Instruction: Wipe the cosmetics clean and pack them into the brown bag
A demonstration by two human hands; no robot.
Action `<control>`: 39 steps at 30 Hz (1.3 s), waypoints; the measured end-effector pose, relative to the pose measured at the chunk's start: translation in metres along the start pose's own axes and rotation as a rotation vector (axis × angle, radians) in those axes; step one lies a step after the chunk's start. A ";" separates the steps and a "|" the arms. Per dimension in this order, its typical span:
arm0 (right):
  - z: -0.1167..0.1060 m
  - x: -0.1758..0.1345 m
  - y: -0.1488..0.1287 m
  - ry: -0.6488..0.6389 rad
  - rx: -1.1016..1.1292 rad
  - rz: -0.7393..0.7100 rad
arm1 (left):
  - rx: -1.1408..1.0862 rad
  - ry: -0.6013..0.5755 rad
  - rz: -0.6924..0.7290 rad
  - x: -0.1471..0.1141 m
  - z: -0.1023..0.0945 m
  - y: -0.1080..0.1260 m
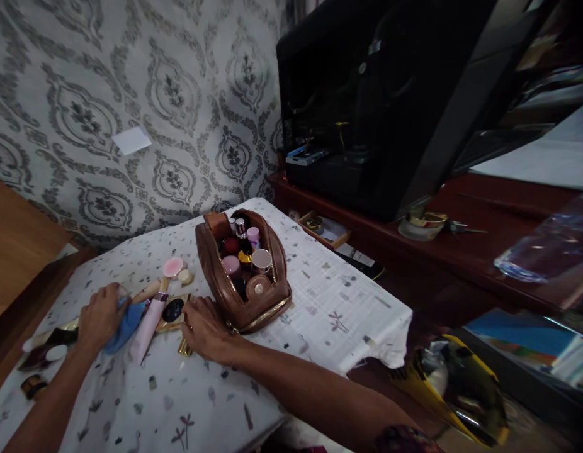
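Note:
My left hand [100, 316] is closed on a crumpled blue cloth [124, 327] at the left of the table. The fingers of my right hand [205, 328] curl over the right edge of a gold compact [171, 312] with a dark round centre; the fingertips are partly hidden. Between my hands lies a pale pink tube [148, 327]. Just below my right hand is a small gold item [184, 346]. Beyond it, a brown leather makeup bag [211, 264] stands unzipped, filled with several bottles and jars. A round pink compact [173, 267] lies left of the bag.
A white patterned cloth [320, 314] covers the table. Dark cosmetics, a white-capped item [56, 353] and a brown-black jar [33, 386] lie at far left. To the right are a large black screen [357, 113] on a red-brown cabinet and a yellow-black bag [461, 390].

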State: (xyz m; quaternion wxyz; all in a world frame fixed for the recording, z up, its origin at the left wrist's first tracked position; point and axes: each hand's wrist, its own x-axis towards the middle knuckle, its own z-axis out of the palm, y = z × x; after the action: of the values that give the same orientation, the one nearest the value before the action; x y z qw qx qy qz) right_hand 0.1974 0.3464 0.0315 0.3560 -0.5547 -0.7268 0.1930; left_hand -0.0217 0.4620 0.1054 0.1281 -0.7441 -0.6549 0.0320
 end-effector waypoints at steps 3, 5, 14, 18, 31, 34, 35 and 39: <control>0.000 0.000 0.000 -0.003 0.003 0.004 | -0.086 0.105 0.035 -0.020 0.007 -0.007; -0.001 0.000 0.000 -0.008 0.005 0.007 | -0.155 0.140 0.072 -0.031 0.017 -0.016; -0.001 -0.002 -0.001 -0.020 -0.035 0.002 | -0.314 0.137 0.327 -0.058 0.060 -0.040; 0.001 -0.001 0.000 -0.011 -0.035 0.003 | -0.356 0.123 0.349 -0.062 0.061 -0.040; -0.008 -0.003 -0.006 -0.040 -0.024 0.021 | -0.449 0.144 0.089 -0.096 0.022 -0.025; -0.006 -0.004 -0.005 0.021 -0.011 -0.046 | -0.477 0.137 0.096 -0.110 0.003 -0.010; -0.005 -0.005 -0.004 0.042 0.000 -0.094 | -0.494 0.135 0.121 -0.114 -0.002 -0.004; -0.001 -0.006 -0.003 0.029 0.034 -0.315 | -0.583 0.127 0.277 -0.124 -0.011 0.025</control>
State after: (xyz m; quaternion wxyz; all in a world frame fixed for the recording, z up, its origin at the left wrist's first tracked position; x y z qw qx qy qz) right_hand 0.1968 0.3395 0.0320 0.4015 -0.4305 -0.7963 0.1389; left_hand -0.0129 0.3362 0.0949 -0.0551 -0.8320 -0.5196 -0.1862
